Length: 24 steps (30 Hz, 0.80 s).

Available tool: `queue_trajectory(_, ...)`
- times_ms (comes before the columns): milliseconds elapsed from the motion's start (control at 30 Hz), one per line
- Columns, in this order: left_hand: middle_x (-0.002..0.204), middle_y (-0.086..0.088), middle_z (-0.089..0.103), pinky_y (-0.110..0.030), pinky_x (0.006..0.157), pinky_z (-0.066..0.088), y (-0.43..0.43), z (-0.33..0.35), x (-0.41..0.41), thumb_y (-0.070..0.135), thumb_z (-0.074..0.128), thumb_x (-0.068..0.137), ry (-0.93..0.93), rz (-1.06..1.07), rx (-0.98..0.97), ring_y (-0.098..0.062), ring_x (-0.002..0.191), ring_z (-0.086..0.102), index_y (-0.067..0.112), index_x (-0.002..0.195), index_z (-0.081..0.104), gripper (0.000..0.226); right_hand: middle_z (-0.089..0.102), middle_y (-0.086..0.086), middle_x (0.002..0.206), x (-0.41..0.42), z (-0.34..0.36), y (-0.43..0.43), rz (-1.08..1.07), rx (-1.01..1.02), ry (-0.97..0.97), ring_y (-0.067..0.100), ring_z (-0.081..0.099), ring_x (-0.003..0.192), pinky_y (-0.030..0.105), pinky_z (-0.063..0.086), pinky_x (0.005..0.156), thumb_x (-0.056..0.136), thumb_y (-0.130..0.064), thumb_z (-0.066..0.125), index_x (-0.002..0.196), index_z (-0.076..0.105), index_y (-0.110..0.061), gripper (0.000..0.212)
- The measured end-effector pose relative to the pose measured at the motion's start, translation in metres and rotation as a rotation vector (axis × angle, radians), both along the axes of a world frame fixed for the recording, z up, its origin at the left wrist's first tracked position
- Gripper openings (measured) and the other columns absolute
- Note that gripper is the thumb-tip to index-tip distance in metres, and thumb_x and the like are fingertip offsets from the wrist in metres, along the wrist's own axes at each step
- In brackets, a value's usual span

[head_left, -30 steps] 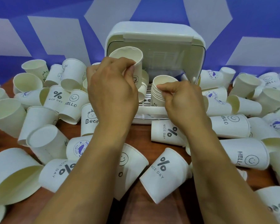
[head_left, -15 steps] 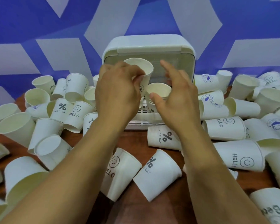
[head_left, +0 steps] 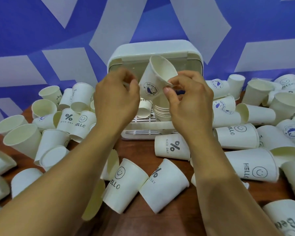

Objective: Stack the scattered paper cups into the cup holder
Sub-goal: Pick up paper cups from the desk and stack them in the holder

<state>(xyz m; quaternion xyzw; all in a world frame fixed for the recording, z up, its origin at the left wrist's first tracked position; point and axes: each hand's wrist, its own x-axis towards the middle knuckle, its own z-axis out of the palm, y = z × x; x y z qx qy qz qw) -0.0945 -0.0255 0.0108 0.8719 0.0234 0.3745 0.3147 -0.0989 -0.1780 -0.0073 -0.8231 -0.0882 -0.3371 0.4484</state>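
White paper cup (head_left: pixel 156 79), centre frame, has passed to the pinching right hand (head_left: pixel 189 99). The curled left hand's (head_left: pixel 116 97) grip is unclear. The stack of white paper cups (head_left: pixel 163 110) in the white plastic cup holder (head_left: pixel 153 51) waits below.

Cup stack (head_left: pixel 162 111) inside holder (head_left: pixel 153 51); loose cups (head_left: pixel 172 148) around.

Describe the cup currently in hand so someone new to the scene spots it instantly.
Find the white cup holder at the back of the table, against the blue wall. Before its opening, above the nested stack, the right hand pinches one cup by its rim. Only this cup is airborne and tilted, round blue logo facing the camera.
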Motion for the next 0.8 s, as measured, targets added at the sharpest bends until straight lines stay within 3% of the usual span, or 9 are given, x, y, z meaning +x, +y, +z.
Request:
queue_trajectory(100, 0.087, 0.002, 0.07, -0.031, 0.067, 0.041, 0.009, -0.009, 0.024, 0.025, 0.051, 0.09, 0.281, 0.037, 0.176, -0.025, 0.082, 0.06, 0.029, 0.088, 0.069, 0.018, 0.057, -0.002, 0.117, -0.002, 0.005, -0.004, -0.049, 0.039, -0.022, 0.009, 0.059, 0.095, 0.026, 0.055, 0.08, 0.087, -0.018, 0.071, 0.1, 0.072, -0.015, 0.014)
queue_trajectory(200, 0.099, -0.005, 0.071, -0.034, 0.068, 0.041, 0.008, -0.019, 0.053, 0.018, 0.055, 0.089, 0.429, -0.001, 0.323, -0.03, 0.086, 0.059, 0.029, 0.104, 0.069, 0.024, 0.057, -0.001, 0.12, -0.003, 0.007, -0.006, -0.086, 0.021, -0.013, 0.013, 0.059, 0.1, 0.028, 0.055, 0.083, 0.086, -0.02, 0.072, 0.101, 0.073, -0.016, 0.015)
queue_trajectory(333, 0.108, -0.008, 0.063, -0.042, 0.077, 0.052, -0.002, -0.029, 0.089, 0.014, 0.061, 0.086, 0.5, -0.07, 0.461, -0.033, 0.091, 0.06, 0.024, 0.113, 0.062, 0.029, 0.057, -0.001, 0.122, -0.002, 0.005, -0.01, -0.102, 0.002, 0.031, 0.005, 0.055, 0.09, 0.018, 0.052, 0.079, 0.087, -0.022, 0.073, 0.103, 0.074, -0.018, 0.017)
queue_trajectory(467, 0.113, -0.009, 0.058, -0.042, 0.075, 0.047, -0.005, -0.035, 0.115, 0.016, 0.064, 0.085, 0.573, -0.082, 0.515, -0.032, 0.092, 0.057, 0.02, 0.114, 0.056, 0.03, 0.058, -0.001, 0.121, 0.0, 0.002, -0.014, -0.103, 0.005, 0.054, 0.008, 0.059, 0.085, 0.006, 0.042, 0.072, 0.085, -0.023, 0.074, 0.101, 0.075, -0.019, 0.016)
queue_trajectory(633, 0.106, -0.006, 0.062, -0.041, 0.076, 0.05, -0.009, -0.031, 0.135, 0.024, 0.072, 0.079, 0.764, -0.195, 0.569, -0.03, 0.089, 0.058, 0.02, 0.112, 0.056, 0.037, 0.058, -0.003, 0.117, 0.001, 0.0, -0.015, -0.089, 0.011, 0.07, 0.007, 0.06, 0.085, 0.019, 0.052, 0.076, 0.085, -0.024, 0.074, 0.099, 0.075, -0.021, 0.015)
queue_trajectory(800, 0.101, -0.006, 0.062, -0.04, 0.081, 0.051, -0.006, -0.026, 0.141, 0.03, 0.068, 0.085, 0.854, -0.267, 0.605, -0.027, 0.089, 0.057, 0.016, 0.108, 0.062, 0.027, 0.059, -0.003, 0.115, 0.002, -0.003, -0.014, -0.078, 0.002, 0.09, 0.014, 0.062, 0.094, 0.029, 0.056, 0.081, 0.085, -0.025, 0.074, 0.1, 0.075, -0.021, 0.016)
